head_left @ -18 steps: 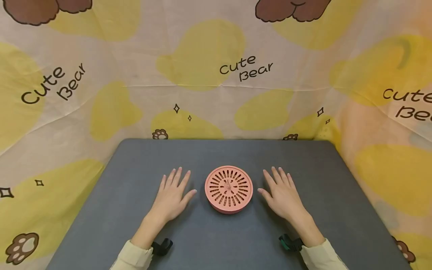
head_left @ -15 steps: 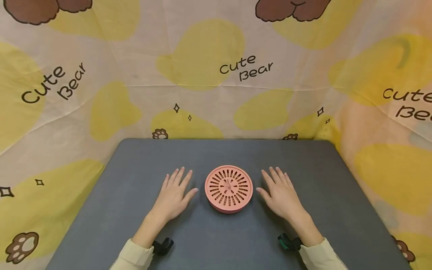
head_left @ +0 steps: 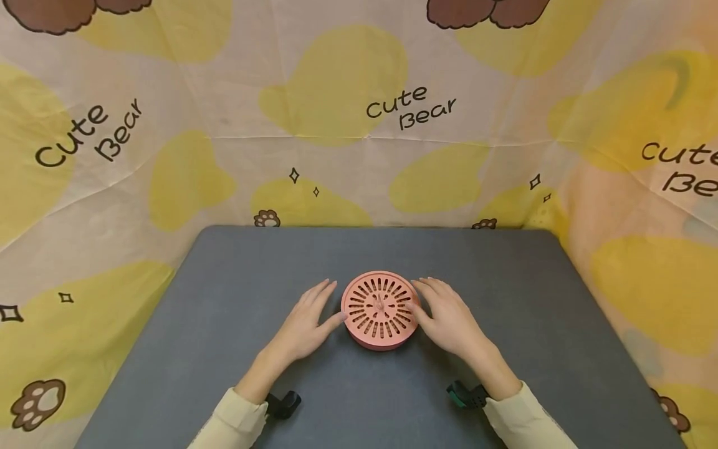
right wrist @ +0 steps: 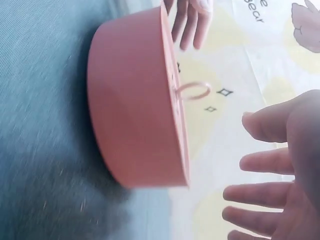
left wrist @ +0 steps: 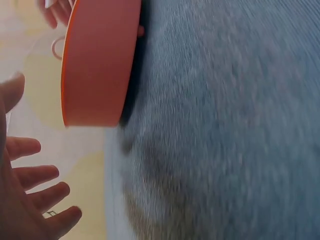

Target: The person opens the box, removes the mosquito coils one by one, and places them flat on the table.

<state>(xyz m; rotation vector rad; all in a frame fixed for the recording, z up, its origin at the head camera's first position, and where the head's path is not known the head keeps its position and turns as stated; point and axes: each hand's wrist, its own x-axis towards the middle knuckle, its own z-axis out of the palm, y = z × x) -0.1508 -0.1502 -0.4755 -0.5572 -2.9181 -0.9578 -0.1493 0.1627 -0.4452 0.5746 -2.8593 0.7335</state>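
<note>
A round pink mosquito coil holder stands on the grey table, its slotted lid facing up. In the right wrist view a thin ring sticks up from that lid. To its left is my left hand, fingers spread and relaxed, thumb tip close to the rim. My right hand is on the other side, with thumb and fingertips overlapping the right rim in the head view. Both wrist views show a gap between the near hand's fingers and the pink wall. Neither hand grips anything.
The grey table has rounded far corners. Behind it and along both sides hangs a printed cloth with yellow patches and lettering. Dark wrist straps with cameras sit under both wrists.
Both hands have moved inward toward the mosquito coil holder, the left one rightward and the right one leftward. The holder stays in place on the table; the head view has tilted slightly.
</note>
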